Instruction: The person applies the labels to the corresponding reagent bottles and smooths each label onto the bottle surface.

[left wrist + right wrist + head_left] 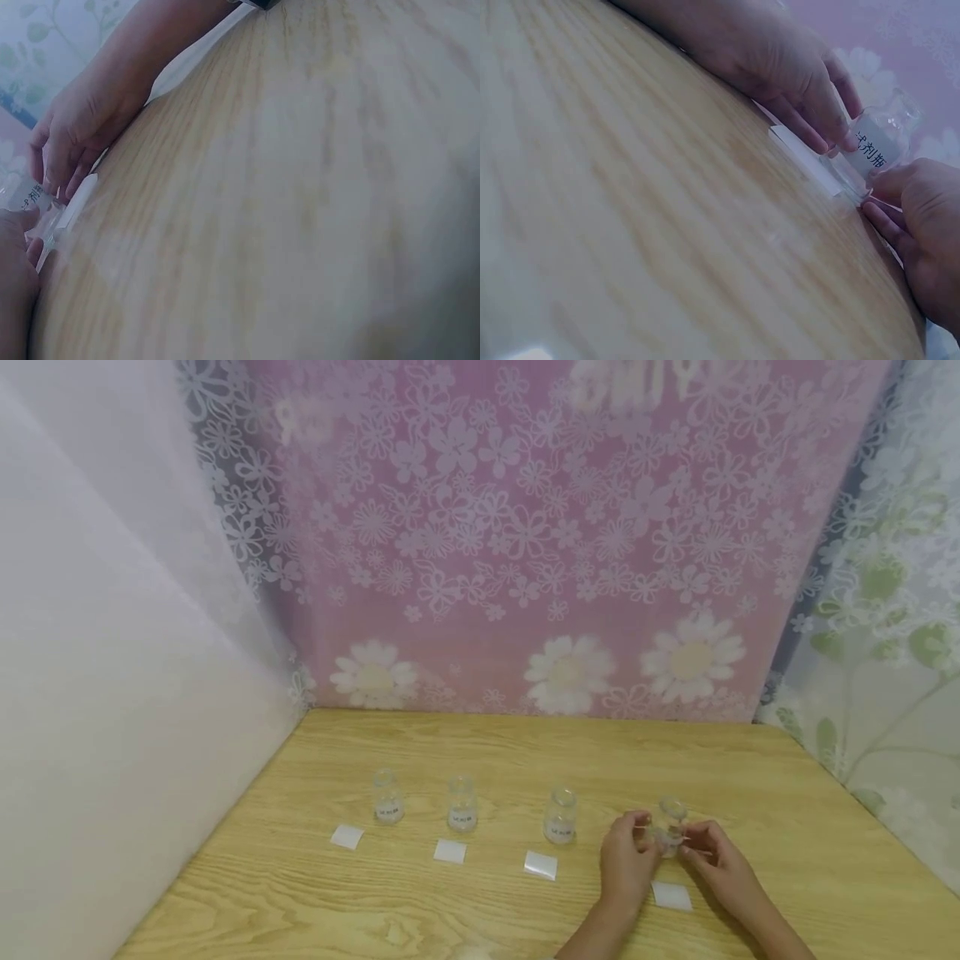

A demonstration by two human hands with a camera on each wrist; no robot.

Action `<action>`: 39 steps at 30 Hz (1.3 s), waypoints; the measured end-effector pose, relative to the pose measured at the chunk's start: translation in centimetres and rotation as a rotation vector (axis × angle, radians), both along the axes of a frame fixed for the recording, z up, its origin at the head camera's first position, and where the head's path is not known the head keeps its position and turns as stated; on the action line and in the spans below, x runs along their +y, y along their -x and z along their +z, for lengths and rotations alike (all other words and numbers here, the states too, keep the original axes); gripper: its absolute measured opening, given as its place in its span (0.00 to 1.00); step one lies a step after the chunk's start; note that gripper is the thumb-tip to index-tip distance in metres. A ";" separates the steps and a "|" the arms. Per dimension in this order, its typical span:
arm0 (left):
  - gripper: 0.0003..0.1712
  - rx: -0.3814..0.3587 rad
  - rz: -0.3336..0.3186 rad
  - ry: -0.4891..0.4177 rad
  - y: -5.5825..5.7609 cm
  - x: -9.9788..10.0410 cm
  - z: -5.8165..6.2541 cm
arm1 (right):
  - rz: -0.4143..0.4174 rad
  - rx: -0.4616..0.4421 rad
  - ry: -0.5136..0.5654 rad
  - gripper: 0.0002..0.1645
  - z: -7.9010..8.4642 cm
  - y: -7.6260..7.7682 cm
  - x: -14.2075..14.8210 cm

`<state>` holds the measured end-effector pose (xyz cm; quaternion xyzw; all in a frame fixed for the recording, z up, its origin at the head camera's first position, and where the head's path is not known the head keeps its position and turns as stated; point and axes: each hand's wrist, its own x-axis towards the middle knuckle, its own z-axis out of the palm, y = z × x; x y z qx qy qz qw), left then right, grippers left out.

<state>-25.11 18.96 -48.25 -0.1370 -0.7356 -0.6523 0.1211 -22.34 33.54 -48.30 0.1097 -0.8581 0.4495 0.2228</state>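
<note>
At the right end of a row of bottles, my left hand (627,862) and right hand (722,870) hold a small clear glass reagent bottle (672,810) from either side. In the right wrist view its white label (873,144) with black Chinese characters faces me. The left thumb and the right thumb (889,181) press at opposite edges of that label. The bottle stands upright at the table, its lower part partly covered by fingers. Right in front of it lies a white card (671,896), also visible in the right wrist view.
Three similar labelled bottles stand to the left: a near one (561,820), a middle one (462,808) and a far-left one (388,802). White cards (541,865) lie before them on the wooden table (375,910). Flowered curtains (510,552) hang behind.
</note>
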 end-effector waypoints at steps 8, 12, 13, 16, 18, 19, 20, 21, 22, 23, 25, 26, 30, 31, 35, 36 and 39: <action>0.25 0.063 0.007 0.024 0.0 0.1 -0.4 | -0.046 -0.025 -0.028 0.11 0.1 -0.1 -0.2; 0.22 0.063 -0.017 0.008 0.0 0.1 -0.6 | -0.055 -0.031 0.001 0.08 0.2 -0.3 -0.1; 0.21 0.058 -0.020 0.000 0.0 0.1 -0.6 | -0.048 -0.033 0.011 0.08 0.3 -0.3 0.0; 0.17 0.047 -0.024 -0.021 0.0 0.2 -0.6 | -0.012 -0.043 0.051 0.08 0.3 -0.4 0.1; 0.15 0.045 -0.023 -0.030 -0.1 0.3 -0.6 | 0.010 -0.050 0.085 0.09 0.4 -0.5 0.2; 0.14 0.048 -0.021 -0.033 -0.1 0.3 -0.6 | 0.026 -0.052 0.108 0.09 0.4 -0.5 0.2; 0.14 0.046 -0.018 -0.039 -0.1 0.3 -0.5 | 0.041 -0.050 0.130 0.09 0.4 -0.5 0.2; 0.14 0.050 -0.013 -0.041 -0.1 0.4 -0.5 | 0.054 -0.046 0.147 0.09 0.4 -0.5 0.1; 0.14 0.055 -0.010 -0.044 -0.1 0.4 -0.5 | 0.066 -0.040 0.155 0.10 0.5 -0.6 0.1; 0.14 0.058 -0.008 -0.045 -0.1 0.3 -0.4 | 0.079 -0.034 0.164 0.10 0.5 -0.6 0.1; 0.13 0.066 -0.005 -0.050 -0.1 0.3 -0.4 | 0.097 -0.025 0.179 0.10 0.6 -0.7 0.0; 0.12 0.066 -0.005 -0.051 -0.1 0.3 -0.3 | 0.099 -0.024 0.180 0.10 0.7 -0.7 0.0; 0.13 0.045 -0.008 -0.060 -0.3 0.0 -0.3 | 0.087 -0.037 0.170 0.13 0.7 -0.8 -0.1; 0.13 0.043 -0.004 -0.060 -0.3 0.0 -0.3 | 0.084 -0.042 0.164 0.14 0.6 -0.9 0.0; 0.16 0.033 0.017 -0.063 -0.4 -0.1 -0.4 | 0.093 -0.016 0.140 0.14 0.6 -1.0 0.4; 0.16 0.051 0.019 -0.064 -0.4 0.0 -0.4 | 0.084 -0.012 0.130 0.14 0.7 -1.0 0.5; 0.17 0.091 -0.018 -0.069 -0.3 0.1 -0.3 | 0.038 0.021 0.077 0.15 1.5 -1.2 1.1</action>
